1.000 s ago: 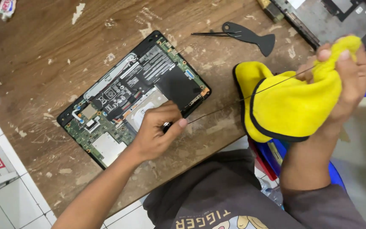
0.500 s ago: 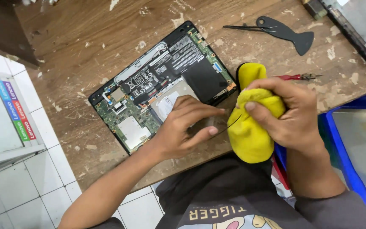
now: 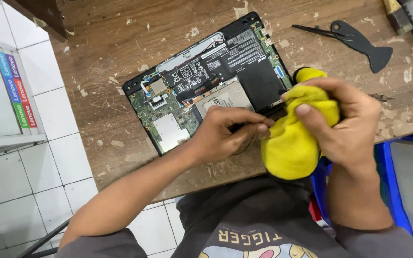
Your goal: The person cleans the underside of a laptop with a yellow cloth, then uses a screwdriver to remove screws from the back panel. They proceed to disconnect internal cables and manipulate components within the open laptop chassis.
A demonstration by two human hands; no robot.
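While the opened laptop (image 3: 206,88) is lying base-up on the worn wooden bench (image 3: 111,43), I am seeing both hands working at its near right corner. The right hand (image 3: 345,126) is clenching a yellow cloth (image 3: 292,143), fingers wrapped over the top of it, and the cloth is bulging out below the palm, just off the laptop's right edge. The left hand (image 3: 225,134) is resting over the laptop's near edge, its fingertips pinched together on something thin and dark that is running into the cloth; I cannot tell what that thing is, as it is too small. The two hands are almost touching at the cloth.

Inside the laptop, the green board (image 3: 161,112) is sitting to the left, the black battery (image 3: 247,67) to the right, and a silver drive (image 3: 223,98) is lying between them, just beyond the left hand. Beyond the laptop's right corner, a black pry tool (image 3: 362,43) and thin tweezers (image 3: 311,29) are lying together on the bench. A blue bin (image 3: 383,162) is standing right of the cloth, off the bench edge.
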